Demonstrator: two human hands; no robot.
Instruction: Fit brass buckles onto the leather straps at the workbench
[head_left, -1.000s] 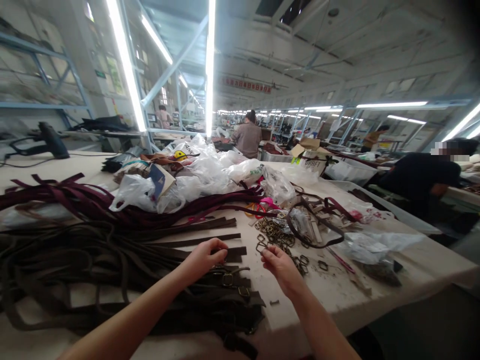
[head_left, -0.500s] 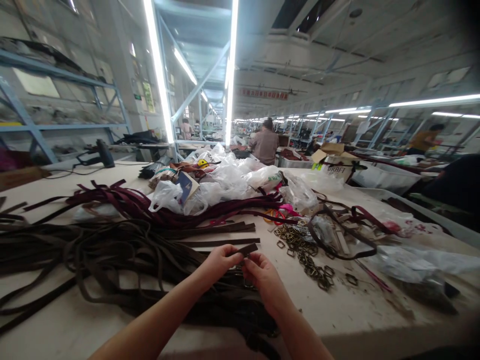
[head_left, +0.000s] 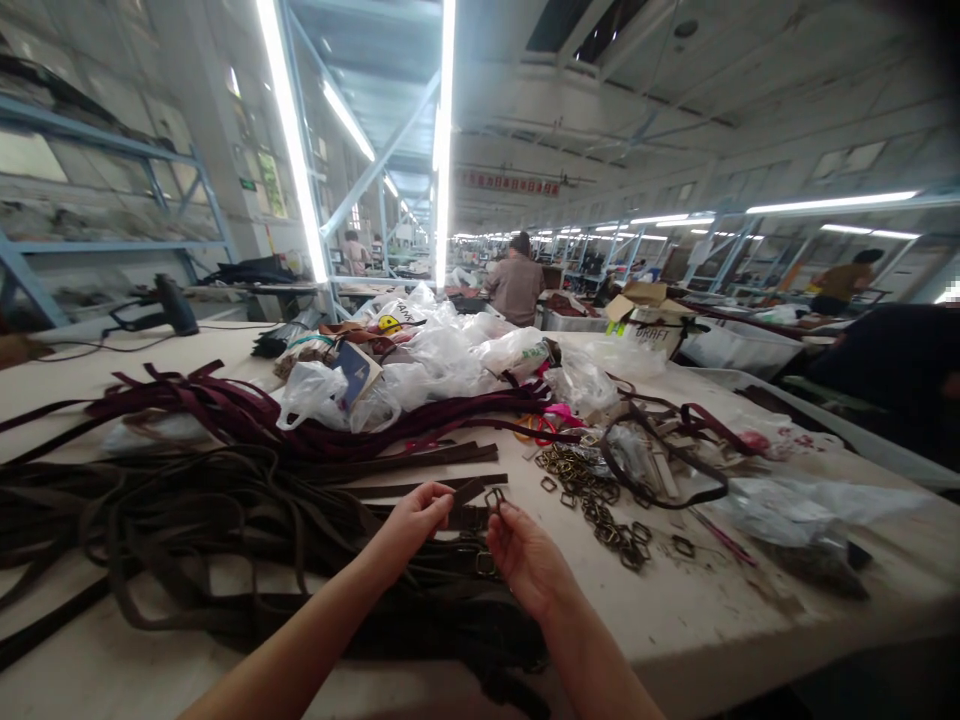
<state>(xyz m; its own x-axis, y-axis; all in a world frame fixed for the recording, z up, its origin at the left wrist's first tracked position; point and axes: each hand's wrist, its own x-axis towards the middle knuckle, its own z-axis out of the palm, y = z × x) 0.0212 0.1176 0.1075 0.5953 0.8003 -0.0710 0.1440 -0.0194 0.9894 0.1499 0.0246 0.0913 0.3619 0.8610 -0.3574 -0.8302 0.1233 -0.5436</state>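
Dark brown leather strap [head_left: 471,491] is pinched near its end by the person's left hand [head_left: 405,525], thumb and fingers closed together on it. The right hand [head_left: 525,560] pinches a small metal rectangular ring [head_left: 493,498] in its fingertips, just beside the strap end (whether the two touch is too small to tell). Below and left of the grip lies a tangle of dark straps [head_left: 187,530]. Just right of it, brass-coloured rings [head_left: 592,505] are scattered over the pale table [head_left: 697,620]. Beyond the grip, burgundy straps [head_left: 225,410] run in front of a heap of white plastic bags [head_left: 427,360], their contents mostly hidden. Farther off to the right stand a cardboard box [head_left: 645,325] printed DRAFT and a white plastic tub [head_left: 739,350]. A clear plastic bag [head_left: 814,560] right of the rings holds something dark.
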